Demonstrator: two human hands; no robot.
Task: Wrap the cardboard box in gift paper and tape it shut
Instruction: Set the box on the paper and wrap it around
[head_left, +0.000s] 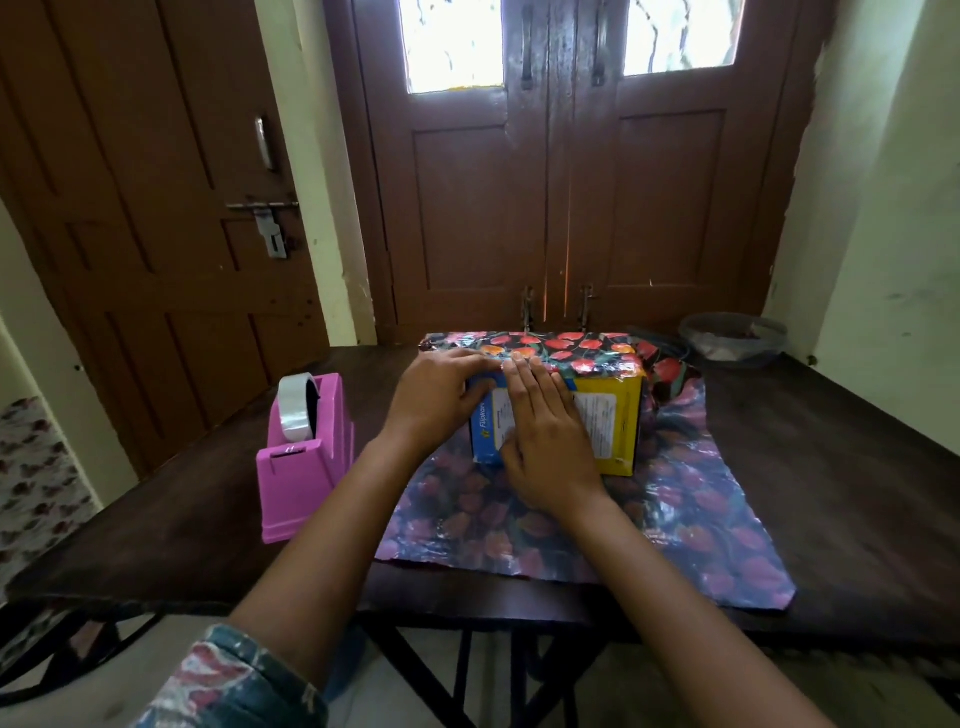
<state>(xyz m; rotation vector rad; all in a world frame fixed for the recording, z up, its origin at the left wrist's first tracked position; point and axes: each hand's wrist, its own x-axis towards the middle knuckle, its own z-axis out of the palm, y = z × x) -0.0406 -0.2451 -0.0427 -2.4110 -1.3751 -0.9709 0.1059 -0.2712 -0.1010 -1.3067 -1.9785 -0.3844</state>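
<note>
Here, left hand and right hand flat on cardboard box, fingers straight on gift paper.

1. Box: blue and yellow printed cardboard, sitting on the paper, front side still bare.
2. Gift paper: shiny dark tulip print, flat under the box, far end folded over its top.
3. Tape dispenser: pink, clear roll loaded, just left of the paper.
</note>
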